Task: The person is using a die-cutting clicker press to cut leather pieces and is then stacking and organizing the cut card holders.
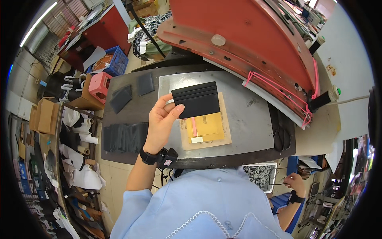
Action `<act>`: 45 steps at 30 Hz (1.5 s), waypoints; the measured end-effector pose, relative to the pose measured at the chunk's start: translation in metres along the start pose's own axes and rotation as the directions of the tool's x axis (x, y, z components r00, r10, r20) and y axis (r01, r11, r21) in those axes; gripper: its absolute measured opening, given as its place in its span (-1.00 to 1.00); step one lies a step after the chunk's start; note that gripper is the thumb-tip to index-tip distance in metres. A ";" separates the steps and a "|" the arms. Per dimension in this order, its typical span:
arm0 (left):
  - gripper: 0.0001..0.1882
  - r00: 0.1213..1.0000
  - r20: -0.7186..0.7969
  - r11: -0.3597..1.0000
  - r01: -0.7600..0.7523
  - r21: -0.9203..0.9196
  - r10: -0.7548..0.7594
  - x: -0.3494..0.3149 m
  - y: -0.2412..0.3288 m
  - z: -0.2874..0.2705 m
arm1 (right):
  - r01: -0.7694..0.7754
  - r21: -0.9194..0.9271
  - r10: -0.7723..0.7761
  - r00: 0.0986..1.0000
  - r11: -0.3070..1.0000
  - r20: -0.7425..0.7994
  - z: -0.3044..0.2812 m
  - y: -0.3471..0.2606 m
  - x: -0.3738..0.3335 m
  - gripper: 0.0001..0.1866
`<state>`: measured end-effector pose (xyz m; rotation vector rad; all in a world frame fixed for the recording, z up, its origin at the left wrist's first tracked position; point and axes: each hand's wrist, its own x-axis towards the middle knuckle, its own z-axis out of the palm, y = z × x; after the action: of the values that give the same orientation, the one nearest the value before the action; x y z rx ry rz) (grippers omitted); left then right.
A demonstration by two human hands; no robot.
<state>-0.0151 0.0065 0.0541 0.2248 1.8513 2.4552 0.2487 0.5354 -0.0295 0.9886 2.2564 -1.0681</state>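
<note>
My left hand (161, 121) pinches a black card holder (199, 104) with several slots, thumb on its front, fingers behind. It is held above a tan board (226, 137) that bears a yellow plate (213, 128) with a pink strip and a small white block. The board lies on a grey metal sheet (248, 131) on the dark table. Down at the right, my right hand (295, 182) is beside the table, its fingers drawn together at a thin dark strand; what they grip is too small to make out. A white basket (274, 166) of metal pieces is near it.
A row of black pieces (125, 137) lies at the table's left, with more flat black pieces (121, 98) behind. Scissors (282, 138) lie at the right edge. A large red machine (238, 32) overhangs the far side. A pink stool (100, 87) stands left.
</note>
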 end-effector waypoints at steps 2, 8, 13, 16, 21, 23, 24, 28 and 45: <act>-0.60 1.000 0.006 1.000 0.014 -0.007 -0.014 0.001 0.000 0.003 | 0.015 -0.247 -0.045 0.992 0.969 -0.119 0.005 0.032 0.010 -0.69; -0.69 0.998 0.005 0.997 -0.064 0.039 0.063 0.009 0.022 -0.008 | 0.239 -0.201 -0.278 0.940 0.950 -0.196 0.016 -0.038 -0.002 -0.63; -0.71 0.960 -0.100 0.963 -0.254 0.094 0.263 0.030 0.070 -0.051 | 0.523 0.091 -0.521 0.852 0.848 -0.046 0.027 -0.137 -0.016 -0.68; -0.70 0.942 -0.093 0.944 -0.315 0.097 0.324 0.036 0.096 -0.050 | 0.678 0.159 -0.687 0.726 0.718 0.004 0.037 -0.209 -0.032 -0.75; -0.67 0.966 0.013 0.965 -0.260 0.033 0.260 0.030 0.101 -0.013 | 0.831 0.379 -0.889 0.455 0.407 -0.041 0.049 -0.306 -0.046 -0.80; -0.64 0.978 0.063 0.980 -0.197 -0.021 0.198 0.025 0.092 0.010 | 0.841 0.472 -0.935 0.344 0.263 -0.091 0.052 -0.338 -0.049 -0.76; -0.62 0.983 0.084 0.986 -0.162 -0.046 0.165 0.022 0.085 0.020 | 0.837 0.497 -0.938 0.326 0.228 -0.118 0.055 -0.353 -0.053 -0.74; -0.63 0.970 0.203 0.991 -0.127 -0.034 0.131 0.010 0.067 0.060 | 0.759 0.623 -0.900 0.388 0.191 -0.197 0.066 -0.371 -0.043 -0.72; -0.84 0.953 0.302 0.998 0.019 -0.054 -0.002 0.018 -0.008 0.113 | 0.721 0.673 -0.683 0.575 0.164 -0.450 0.081 -0.291 -0.032 -0.78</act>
<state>-0.0164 0.1189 0.0787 0.5514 1.6491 2.3049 0.0549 0.3289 0.0809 0.0272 2.2109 -2.7331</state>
